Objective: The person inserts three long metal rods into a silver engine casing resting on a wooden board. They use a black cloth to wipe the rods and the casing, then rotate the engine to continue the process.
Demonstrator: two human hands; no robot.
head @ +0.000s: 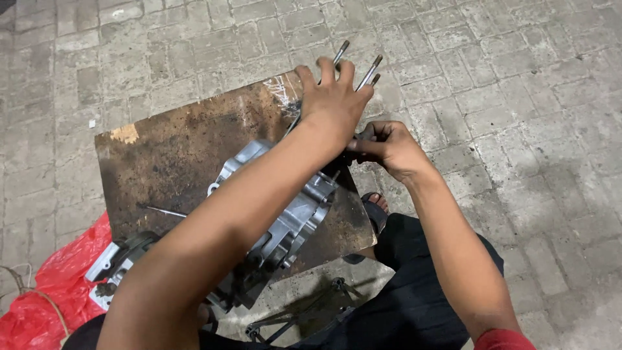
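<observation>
The left forearm crosses over the silver cast-metal engine case, hiding its middle. The left hand covers the lower lengths of the long steel threaded studs rising from that case. Beyond the case, the right hand closes around something dark, too hidden to tell. Left of the case, the crumpled red plastic bag is cut by the picture's edge. The small grey part beside it is too blurred to make out.

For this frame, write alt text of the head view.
A left hand grips long metal studs rising from a silver engine casing on a stained wooden board, while the right hand holds a dark part beside them, over paving.
</observation>
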